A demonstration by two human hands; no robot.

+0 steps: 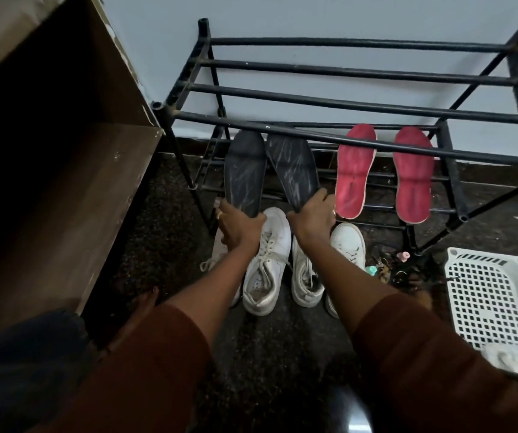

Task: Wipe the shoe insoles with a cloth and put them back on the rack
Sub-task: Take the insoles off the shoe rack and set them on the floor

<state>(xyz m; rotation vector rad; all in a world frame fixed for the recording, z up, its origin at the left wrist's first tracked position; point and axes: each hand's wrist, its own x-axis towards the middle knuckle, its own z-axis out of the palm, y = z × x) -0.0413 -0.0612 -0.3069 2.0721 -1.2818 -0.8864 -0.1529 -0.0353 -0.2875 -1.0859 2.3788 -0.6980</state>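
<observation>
In front of the rack (345, 70), white sneakers (267, 260) stand on the floor, and a white basket (489, 295) lies to its right front. Above the sneakers, the left grip (239, 226) holds the heel of one dark insole (244, 173), and the right grip (311, 217) holds the heel of the other dark insole (293, 170). Both lean on the rack's lower bars, with the toes away from the grips. Two red insoles (354, 170) lie further right.

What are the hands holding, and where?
The left hand grips the left dark insole at its heel end; the right hand grips the right dark insole likewise.
</observation>
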